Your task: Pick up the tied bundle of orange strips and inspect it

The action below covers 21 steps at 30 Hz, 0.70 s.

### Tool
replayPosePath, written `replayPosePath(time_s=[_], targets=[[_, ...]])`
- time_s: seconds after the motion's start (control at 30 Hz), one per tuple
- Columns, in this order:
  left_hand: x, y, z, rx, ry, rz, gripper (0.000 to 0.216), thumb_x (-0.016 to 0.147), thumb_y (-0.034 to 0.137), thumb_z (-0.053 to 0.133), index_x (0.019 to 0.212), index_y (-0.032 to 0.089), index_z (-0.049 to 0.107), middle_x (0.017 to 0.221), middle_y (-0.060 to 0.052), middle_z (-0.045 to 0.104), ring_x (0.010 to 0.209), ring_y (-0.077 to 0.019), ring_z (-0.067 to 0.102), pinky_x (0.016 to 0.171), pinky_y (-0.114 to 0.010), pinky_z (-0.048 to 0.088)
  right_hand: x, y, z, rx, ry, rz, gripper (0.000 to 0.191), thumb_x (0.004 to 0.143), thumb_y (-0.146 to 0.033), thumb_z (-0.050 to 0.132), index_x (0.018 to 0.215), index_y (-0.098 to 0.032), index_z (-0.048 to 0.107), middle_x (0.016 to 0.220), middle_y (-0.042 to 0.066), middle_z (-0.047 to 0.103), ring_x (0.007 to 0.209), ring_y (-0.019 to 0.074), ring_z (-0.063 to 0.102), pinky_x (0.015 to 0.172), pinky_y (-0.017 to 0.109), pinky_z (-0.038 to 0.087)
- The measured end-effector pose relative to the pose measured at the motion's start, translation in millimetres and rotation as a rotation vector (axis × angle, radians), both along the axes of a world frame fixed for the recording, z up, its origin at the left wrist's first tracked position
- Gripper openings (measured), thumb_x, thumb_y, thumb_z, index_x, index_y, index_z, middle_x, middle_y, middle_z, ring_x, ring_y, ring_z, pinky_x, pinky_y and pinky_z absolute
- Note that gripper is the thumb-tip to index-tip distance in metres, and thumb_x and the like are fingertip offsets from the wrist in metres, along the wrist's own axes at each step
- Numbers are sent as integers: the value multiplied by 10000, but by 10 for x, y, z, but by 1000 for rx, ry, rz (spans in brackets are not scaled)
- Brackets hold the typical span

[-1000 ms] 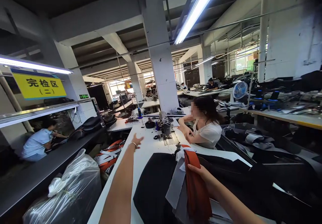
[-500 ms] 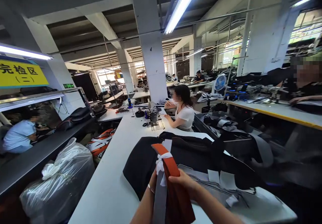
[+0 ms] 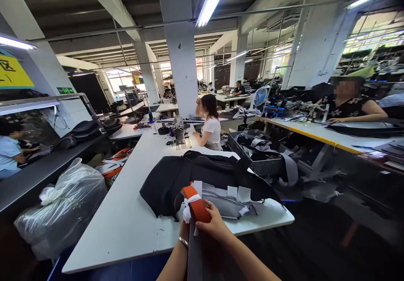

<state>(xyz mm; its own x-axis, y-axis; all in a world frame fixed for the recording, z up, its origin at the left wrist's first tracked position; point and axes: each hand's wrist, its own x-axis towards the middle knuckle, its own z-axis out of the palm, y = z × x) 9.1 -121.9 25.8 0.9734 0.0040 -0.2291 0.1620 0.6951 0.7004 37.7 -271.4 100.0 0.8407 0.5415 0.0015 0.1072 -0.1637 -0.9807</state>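
Your right hand (image 3: 217, 226) & left hand (image 3: 184, 230) both grip 1 orange bundle (image 3: 196, 204); 1 black pile (image 3: 176, 178), 1 table (image 3: 126, 218).

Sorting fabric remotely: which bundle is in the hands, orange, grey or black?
The orange bundle, tied with white strip, gripped by both hands; the grey stack and black fabric lie on the table.

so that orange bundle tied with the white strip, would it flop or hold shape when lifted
The orange bundle probably flops: it bends over the right hand and its layers hang down. The white tie likely keeps the pieces together. It seems light, since the hands grip it only loosely; the left hand is mostly hidden behind it.
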Motion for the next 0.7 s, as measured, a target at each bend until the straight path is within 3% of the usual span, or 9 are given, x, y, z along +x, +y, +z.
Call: replayPosePath(time_s=[0.07,0.23,0.37,0.5,0.6,0.7], targets=[[-51,-54,-15,-53,7,5,361,714,522,641,841,186,675,935,-126,710,1199,-370,550,1044,-482,431,-35,-65,158,-7,-62,14,515,568,-331,788,1057,-176,730,1407,135,425,1312,355,387,1136,480,295],[-263,-94,49,-129,50,-33,416,699,457,721,931,115,684,895,-153,712,1068,-381,626,989,-460,480,-91,-168,454,152,-107,24,443,654,-298,736,1077,-175,691,1265,119,549,1195,305,518,1065,435,396],[-391,-2,146,-165,91,-15,483,748,476,680,1002,65,667,924,-177,710,889,-341,678,915,-489,518,-69,-215,461,224,62,52,593,654,-342,736,1197,-163,576,1134,108,648,1063,308,605,988,468,455],[-398,178,204,-160,104,117,254,768,351,658,922,149,663,795,-80,713,777,-269,686,898,-452,526,-104,-241,410,197,97,105,666,635,-281,727,1254,-179,504,1168,78,649,1092,291,600,1019,444,429],[-386,254,235,-143,134,171,188,761,296,651,885,156,664,759,-73,706,807,-272,689,922,-436,515,-178,-220,403,187,123,147,663,643,-225,694,1271,-191,484,1182,59,640,1102,275,590,1009,425,430],[-410,220,271,-122,160,157,288,750,317,677,967,127,678,880,-135,718,932,-329,676,925,-470,513,-225,-179,395,294,170,205,648,658,-210,689,1270,-197,474,1199,56,630,1111,260,588,995,401,439]])
